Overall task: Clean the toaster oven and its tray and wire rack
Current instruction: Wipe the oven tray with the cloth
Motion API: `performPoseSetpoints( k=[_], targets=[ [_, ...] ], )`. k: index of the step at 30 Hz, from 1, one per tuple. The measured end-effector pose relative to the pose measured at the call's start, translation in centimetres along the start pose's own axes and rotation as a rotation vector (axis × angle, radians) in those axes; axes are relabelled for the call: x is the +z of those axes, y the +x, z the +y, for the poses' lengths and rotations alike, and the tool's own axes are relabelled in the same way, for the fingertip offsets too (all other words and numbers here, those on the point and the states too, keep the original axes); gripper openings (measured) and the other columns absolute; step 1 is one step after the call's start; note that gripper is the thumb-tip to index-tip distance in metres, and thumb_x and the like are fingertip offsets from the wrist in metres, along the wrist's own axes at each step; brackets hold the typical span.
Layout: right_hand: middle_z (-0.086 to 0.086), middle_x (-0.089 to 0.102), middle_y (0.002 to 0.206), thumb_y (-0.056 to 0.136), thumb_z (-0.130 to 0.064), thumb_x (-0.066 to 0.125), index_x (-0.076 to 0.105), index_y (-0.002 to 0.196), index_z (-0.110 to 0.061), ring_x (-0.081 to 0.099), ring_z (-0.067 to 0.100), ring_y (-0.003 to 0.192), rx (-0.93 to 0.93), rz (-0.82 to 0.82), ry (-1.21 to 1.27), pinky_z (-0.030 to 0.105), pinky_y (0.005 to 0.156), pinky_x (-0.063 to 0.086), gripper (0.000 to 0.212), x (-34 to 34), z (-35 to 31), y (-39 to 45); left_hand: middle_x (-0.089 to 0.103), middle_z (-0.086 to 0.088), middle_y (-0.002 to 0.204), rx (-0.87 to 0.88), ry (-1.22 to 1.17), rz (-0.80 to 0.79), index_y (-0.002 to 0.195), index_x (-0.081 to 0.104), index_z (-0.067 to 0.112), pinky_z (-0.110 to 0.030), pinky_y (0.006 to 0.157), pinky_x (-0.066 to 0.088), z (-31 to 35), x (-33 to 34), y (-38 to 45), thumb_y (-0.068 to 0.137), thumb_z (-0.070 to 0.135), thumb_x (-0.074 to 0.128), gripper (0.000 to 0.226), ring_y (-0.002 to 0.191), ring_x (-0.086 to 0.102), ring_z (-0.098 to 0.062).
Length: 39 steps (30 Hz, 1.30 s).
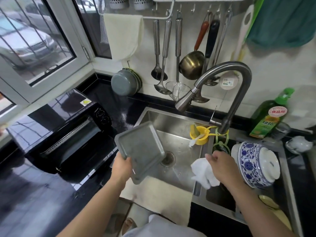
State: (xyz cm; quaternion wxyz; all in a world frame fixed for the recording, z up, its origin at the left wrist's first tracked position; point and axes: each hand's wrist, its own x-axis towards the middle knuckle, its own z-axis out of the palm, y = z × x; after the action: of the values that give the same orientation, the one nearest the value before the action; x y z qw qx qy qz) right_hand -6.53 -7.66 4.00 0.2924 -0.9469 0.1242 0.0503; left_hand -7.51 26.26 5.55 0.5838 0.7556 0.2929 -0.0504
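A black stone counter (42,194) runs round a stainless steel sink (181,124) below a curved steel faucet (222,77). The left hand (122,165) grips the grey rectangular metal tray (140,147) by its near edge, tilted over the sink basin. The right hand (224,165) clutches a crumpled white cloth (203,171). The wipe would likely go best with the tray braced steady and the cloth worked into its corners. The black toaster oven (68,132) stands open at left; its inside is dark, and no wire rack is visible.
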Motion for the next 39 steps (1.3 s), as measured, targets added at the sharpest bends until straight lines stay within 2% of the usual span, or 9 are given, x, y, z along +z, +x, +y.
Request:
performPoseSetpoints(
  k=[3,7,14,19,24,26,32,35,39],
  targets=[
    [-0.007,0.044,0.072,0.102,-0.048,0.041,0.043,0.068,-0.024,0.044,0.010,0.059,-0.064,0.208,-0.252,0.030,0.050,0.025,0.042,-0.8,-0.8,-0.1,0.074,-0.013,0.108,-0.021,-0.145,-0.066,0.119,0.063,0.018,-0.052,0.065,0.065,-0.3,0.0,0.3,0.093,0.000,0.041,0.038,0.098,0.073,-0.036],
    [-0.001,0.053,0.077,0.101,-0.053,0.036,0.049,0.084,-0.017,0.050,0.020,0.069,0.029,0.211,-0.129,0.035,0.061,0.037,0.042,-1.4,-1.3,0.4,0.078,-0.004,0.108,-0.076,-0.288,-0.098,0.120,0.066,0.027,-0.039,0.061,0.062,-1.4,-0.4,0.1,0.101,0.008,0.047,0.033,0.098,0.075,-0.030],
    [0.013,0.060,0.099,0.098,-0.003,0.053,0.056,0.111,-0.002,0.062,0.028,0.086,0.448,-0.101,0.983,0.040,0.073,0.050,0.013,-2.5,-2.1,0.4,0.079,-0.004,0.110,-0.136,-0.401,-0.107,0.126,0.061,0.026,-0.042,0.063,0.063,-2.4,-0.4,0.1,0.104,0.014,0.053,0.027,0.099,0.076,-0.030],
    [0.020,0.064,0.127,0.078,0.017,0.049,0.057,0.133,-0.002,0.058,0.040,0.121,0.491,-0.439,1.503,0.055,0.100,0.047,0.059,-2.1,-1.8,0.4,0.079,0.000,0.108,-0.133,-0.426,-0.119,0.127,0.061,0.028,-0.042,0.064,0.063,-2.6,-0.4,-0.3,0.104,0.014,0.054,0.028,0.096,0.077,-0.028],
    [0.023,0.072,0.107,0.092,-0.002,0.062,0.061,0.126,0.004,0.067,0.029,0.089,0.624,-0.434,1.265,0.038,0.069,0.058,0.034,0.4,-1.2,0.1,0.079,-0.005,0.111,-0.132,-0.451,-0.144,0.126,0.063,0.028,-0.042,0.067,0.063,-2.7,-0.5,-0.5,0.104,0.016,0.055,0.027,0.093,0.078,-0.029],
    [0.022,0.068,0.117,0.099,-0.020,0.060,0.063,0.124,-0.001,0.065,0.032,0.100,0.555,-0.314,1.024,0.044,0.083,0.055,0.032,0.6,-1.2,0.6,0.078,-0.005,0.113,-0.126,-0.454,-0.151,0.128,0.062,0.029,-0.042,0.067,0.063,-2.8,-0.5,-0.6,0.104,0.017,0.055,0.027,0.094,0.078,-0.030],
    [0.013,0.057,0.102,0.103,-0.029,0.046,0.064,0.094,0.001,0.060,0.028,0.087,-0.019,0.325,0.216,0.033,0.070,0.046,0.037,-1.2,-4.3,0.1,0.076,-0.003,0.122,-0.022,-0.467,-0.154,0.134,0.061,0.030,-0.038,0.074,0.063,-3.1,-0.5,-0.5,0.110,0.026,0.048,0.027,0.107,0.075,-0.026],
    [0.005,0.052,0.118,0.098,-0.030,0.043,0.064,0.112,-0.003,0.056,0.020,0.097,-0.237,0.466,0.111,0.026,0.074,0.043,0.036,-0.3,-7.3,-1.4,0.076,0.001,0.118,0.186,-0.130,-0.069,0.129,0.061,0.028,-0.037,0.089,0.055,-2.8,0.2,-0.7,0.112,0.024,0.045,0.024,0.113,0.072,-0.023],
    [0.001,0.057,0.120,0.105,-0.028,0.038,0.056,0.136,-0.015,0.054,0.017,0.105,-0.097,0.312,0.265,0.032,0.083,0.048,0.038,1.5,-8.8,-1.5,0.060,0.002,0.077,0.338,0.511,0.132,0.092,0.047,0.024,-0.040,0.063,0.044,-0.8,1.6,0.0,0.096,0.003,0.042,0.021,0.073,0.059,-0.024]
  ],
)
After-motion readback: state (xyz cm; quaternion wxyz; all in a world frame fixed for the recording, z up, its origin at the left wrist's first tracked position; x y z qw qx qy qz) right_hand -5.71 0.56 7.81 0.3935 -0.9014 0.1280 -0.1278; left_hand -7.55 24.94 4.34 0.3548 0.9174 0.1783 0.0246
